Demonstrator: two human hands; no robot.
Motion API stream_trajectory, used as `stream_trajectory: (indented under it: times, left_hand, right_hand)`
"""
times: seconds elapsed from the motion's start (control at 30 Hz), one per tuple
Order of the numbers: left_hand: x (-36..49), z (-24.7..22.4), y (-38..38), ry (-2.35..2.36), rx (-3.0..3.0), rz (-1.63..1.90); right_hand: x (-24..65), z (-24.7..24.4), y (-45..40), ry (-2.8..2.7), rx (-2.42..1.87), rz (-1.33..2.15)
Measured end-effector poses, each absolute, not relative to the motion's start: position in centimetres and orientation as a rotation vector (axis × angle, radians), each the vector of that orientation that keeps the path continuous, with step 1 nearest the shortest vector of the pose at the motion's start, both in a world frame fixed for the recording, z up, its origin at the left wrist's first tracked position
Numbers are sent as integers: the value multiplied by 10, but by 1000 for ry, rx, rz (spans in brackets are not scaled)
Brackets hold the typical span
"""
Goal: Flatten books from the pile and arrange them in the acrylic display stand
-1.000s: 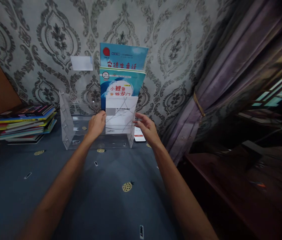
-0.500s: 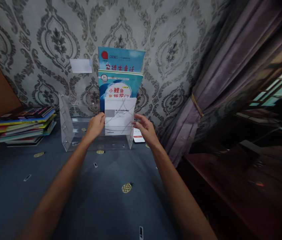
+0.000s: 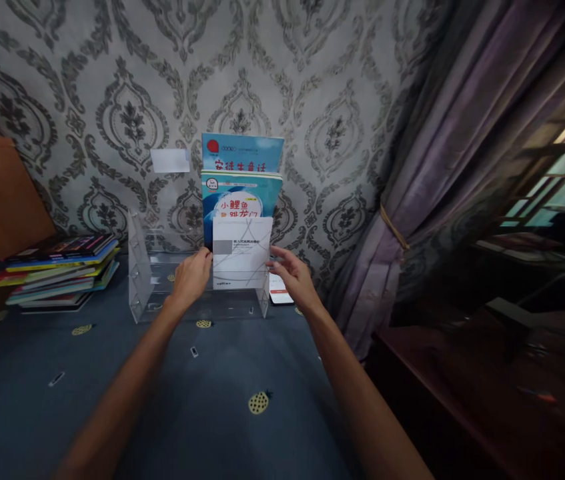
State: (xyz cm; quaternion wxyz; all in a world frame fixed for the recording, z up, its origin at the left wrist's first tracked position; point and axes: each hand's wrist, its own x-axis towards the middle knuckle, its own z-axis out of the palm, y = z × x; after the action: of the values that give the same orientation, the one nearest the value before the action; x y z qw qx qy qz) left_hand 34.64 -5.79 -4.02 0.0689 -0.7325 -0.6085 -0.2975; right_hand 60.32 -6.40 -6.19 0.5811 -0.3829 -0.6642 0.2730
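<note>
A white booklet (image 3: 241, 260) with thin grey lines and a grey block stands upright at the front of a clear acrylic rack (image 3: 138, 280). My left hand (image 3: 192, 275) is closed at its left edge, fingertips against the cover's side. On the other side my right hand (image 3: 292, 275) has thumb and fingers apart, their tips by the right edge. Behind the booklet rise a teal book (image 3: 242, 190) and, higher and farther back, a blue book (image 3: 243, 152), both with red Chinese titles. Their lower parts are hidden.
To the left lies a stack of books (image 3: 65, 270) beside an orange-brown panel (image 3: 2, 200). A phone (image 3: 281, 291) with a lit screen rests right of the rack. A tied purple curtain (image 3: 387, 247) hangs at the right, above a dark red surface (image 3: 412, 360). Patterned wallpaper is behind.
The whole scene sits lower in the picture, as the head view has tilted up. Both hands stay at the white booklet's edges, and the booklet keeps its place in the rack.
</note>
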Motion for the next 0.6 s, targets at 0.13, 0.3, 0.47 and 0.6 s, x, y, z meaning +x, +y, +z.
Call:
stream_trajectory:
  times: [0.13, 0.3, 0.47, 0.6]
  left_hand:
    - [338, -41, -64, -1785, -2186, -957]
    - [314, -47, -74, -1647, -2151, -1060]
    - [280, -60, -79, -1614, -2098, -1165]
    - [251, -64, -79, -1719, -1980, -1198]
  right_hand:
    - [603, -62, -65, -1559, -891, 618]
    - [599, -63, -64, -1545, -941, 579]
    - [589, -59, -71, -1536, -910, 539]
    - [562, -62, -84, -1634, -860, 628]
